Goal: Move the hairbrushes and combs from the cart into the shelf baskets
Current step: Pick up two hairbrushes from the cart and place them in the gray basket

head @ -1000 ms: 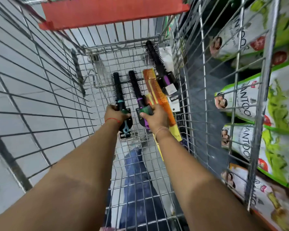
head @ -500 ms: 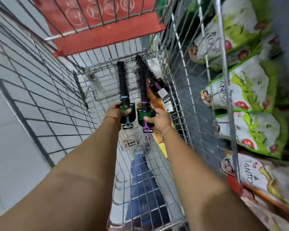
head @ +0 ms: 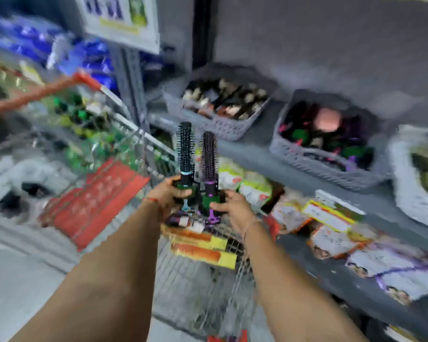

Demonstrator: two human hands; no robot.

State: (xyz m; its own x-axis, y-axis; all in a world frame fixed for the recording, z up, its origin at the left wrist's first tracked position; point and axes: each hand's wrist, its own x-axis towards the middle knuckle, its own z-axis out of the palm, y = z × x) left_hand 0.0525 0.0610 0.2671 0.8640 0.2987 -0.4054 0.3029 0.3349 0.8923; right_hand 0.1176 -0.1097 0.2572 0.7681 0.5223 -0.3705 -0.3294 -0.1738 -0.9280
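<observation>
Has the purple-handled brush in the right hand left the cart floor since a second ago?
Yes. The purple-handled brush is now raised upright above the cart rim, where earlier it lay low inside.

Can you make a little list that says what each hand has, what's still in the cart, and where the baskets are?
left hand: holds a round hairbrush with teal band, upright
right hand: holds a round hairbrush with purple band, upright
cart: orange combs lie inside
baskets: two grey baskets on the shelf, nearer-left one, right one
picture: blurry
</observation>
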